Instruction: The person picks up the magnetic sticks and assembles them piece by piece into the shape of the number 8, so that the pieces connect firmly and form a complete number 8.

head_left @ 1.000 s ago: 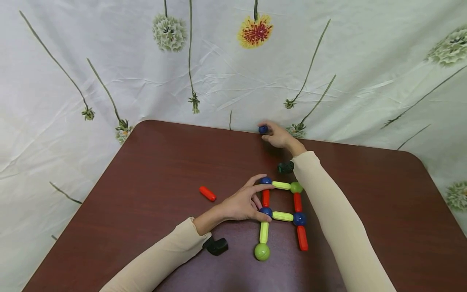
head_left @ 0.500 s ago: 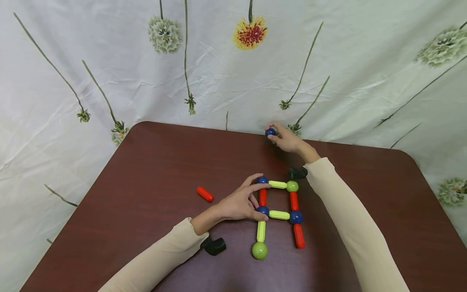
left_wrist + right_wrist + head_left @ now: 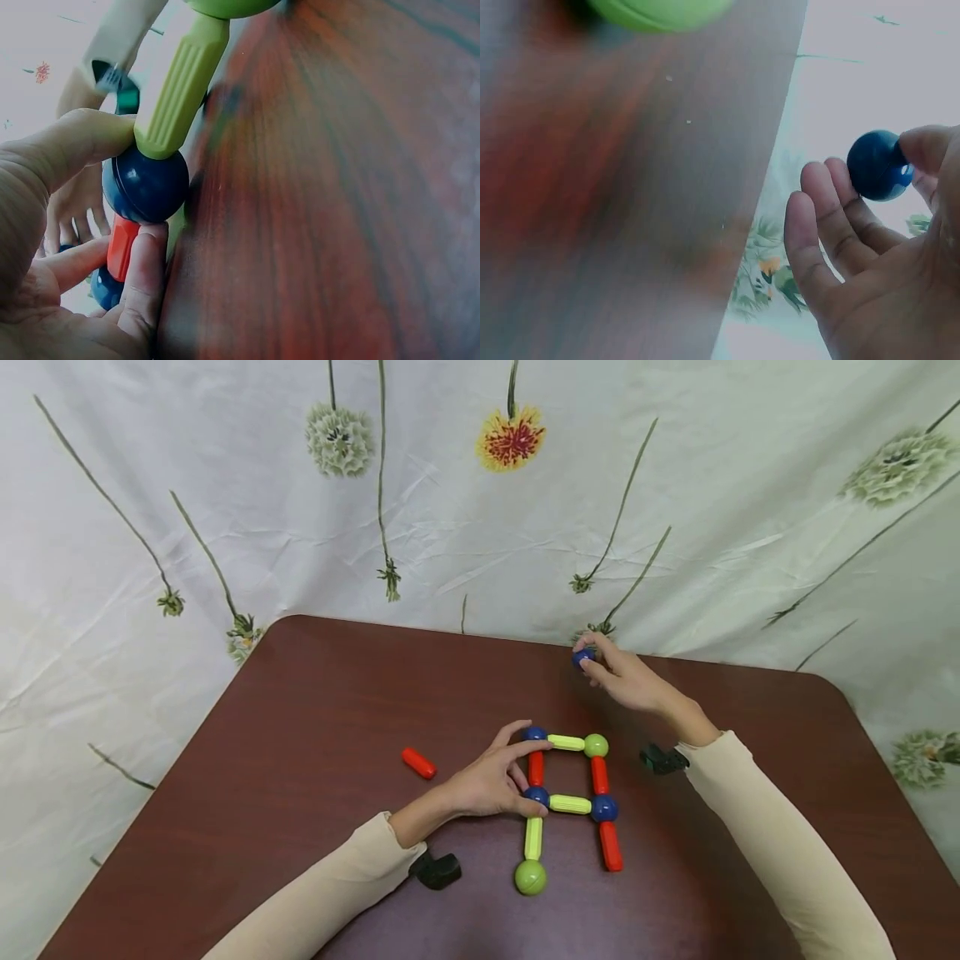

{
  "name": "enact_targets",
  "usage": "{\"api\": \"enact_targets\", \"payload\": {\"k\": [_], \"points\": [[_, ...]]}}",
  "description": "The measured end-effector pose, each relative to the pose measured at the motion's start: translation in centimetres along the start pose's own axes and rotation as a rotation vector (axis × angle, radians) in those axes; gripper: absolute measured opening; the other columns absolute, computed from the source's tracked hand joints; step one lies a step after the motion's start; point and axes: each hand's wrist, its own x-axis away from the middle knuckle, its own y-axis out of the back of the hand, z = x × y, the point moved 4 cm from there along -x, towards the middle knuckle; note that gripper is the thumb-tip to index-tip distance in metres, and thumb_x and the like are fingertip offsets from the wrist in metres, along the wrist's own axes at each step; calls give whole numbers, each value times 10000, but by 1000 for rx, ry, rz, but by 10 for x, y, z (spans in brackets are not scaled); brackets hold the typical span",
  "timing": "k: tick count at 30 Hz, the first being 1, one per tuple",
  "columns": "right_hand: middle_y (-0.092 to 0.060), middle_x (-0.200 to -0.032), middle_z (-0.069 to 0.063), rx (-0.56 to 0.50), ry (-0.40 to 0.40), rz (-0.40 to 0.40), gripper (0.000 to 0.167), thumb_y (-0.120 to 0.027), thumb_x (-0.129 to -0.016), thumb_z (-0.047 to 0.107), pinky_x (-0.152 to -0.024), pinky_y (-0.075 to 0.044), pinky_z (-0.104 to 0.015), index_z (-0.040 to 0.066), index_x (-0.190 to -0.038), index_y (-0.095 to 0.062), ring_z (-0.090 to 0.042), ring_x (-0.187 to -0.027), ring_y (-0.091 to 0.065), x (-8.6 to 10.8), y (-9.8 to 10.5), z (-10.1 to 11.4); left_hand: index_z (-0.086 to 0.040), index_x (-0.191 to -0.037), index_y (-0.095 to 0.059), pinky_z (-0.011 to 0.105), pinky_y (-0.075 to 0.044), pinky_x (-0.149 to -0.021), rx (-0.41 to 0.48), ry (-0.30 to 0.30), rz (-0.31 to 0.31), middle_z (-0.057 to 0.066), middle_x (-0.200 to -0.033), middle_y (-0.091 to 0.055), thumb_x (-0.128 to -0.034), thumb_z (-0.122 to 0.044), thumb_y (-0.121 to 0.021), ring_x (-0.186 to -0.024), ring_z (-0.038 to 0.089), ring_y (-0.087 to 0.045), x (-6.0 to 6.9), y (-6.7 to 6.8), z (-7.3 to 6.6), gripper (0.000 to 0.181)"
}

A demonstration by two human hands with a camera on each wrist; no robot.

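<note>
In the head view, a flat frame of magnetic balls and rods lies on the table. It has blue balls, green balls [image 3: 596, 746], yellow-green rods [image 3: 570, 804] and red rods [image 3: 599, 775]. My left hand [image 3: 480, 785] lies along its left side. Thumb and fingers pinch the lower left blue ball [image 3: 146, 184], where a yellow-green rod [image 3: 184, 90] and a red rod [image 3: 121, 247] meet. One finger reaches toward the upper left blue ball [image 3: 535, 734]. Toward the table's far edge, my right hand [image 3: 630, 681] holds another blue ball [image 3: 879, 166] between thumb and fingers, apart from the frame.
A loose red rod [image 3: 418, 762] lies left of the frame. From the frame's bottom extend a green ball [image 3: 530, 877] and a red rod [image 3: 611, 847] with a bare lower end. A flowered cloth [image 3: 450, 510] hangs behind the brown table [image 3: 337, 693]. Each wrist wears a dark camera [image 3: 437, 871].
My right hand has drawn back from the far edge, moving right and nearer with the blue ball in its fingers. The left hand stays at the frame; the view has shifted slightly.
</note>
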Motion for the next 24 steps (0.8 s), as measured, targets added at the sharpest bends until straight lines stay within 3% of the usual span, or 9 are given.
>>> {"api": "enact_targets", "payload": {"k": [8, 15, 24], "points": [[-654, -1014, -140, -10, 36, -32, 327, -484, -1072, 201, -788, -542, -377, 139, -1390, -439, -266, -883, -655, 52, -5, 7, -150, -1490, -482, 214, -517, -732, -11, 2, -11, 72, -1642, -82, -773, -169, -867, -811, 86, -630, -1, -1, 2, 814], [-690, -985, -93, -23, 60, -94, 306, -568, -1033, 160, -772, -553, -283, 132, -1329, -494, -262, -870, -661, 92, -11, 11, -151, -1479, -496, 213, -514, -730, -4, 1, -24, 100, -1635, -113, -766, -162, -869, -794, 78, -632, -1, 0, 0, 805], [-674, -1029, -54, -61, 61, -103, 293, -554, -1030, 96, -780, -574, -309, 112, -1307, -459, -190, -879, -662, 135, -23, 7, -168, -1473, -506, 213, -516, -724, -18, 8, -38, 76, -1631, -134, -760, -158, -872, -792, 79, -636, -2, -1, 4, 802]]}}
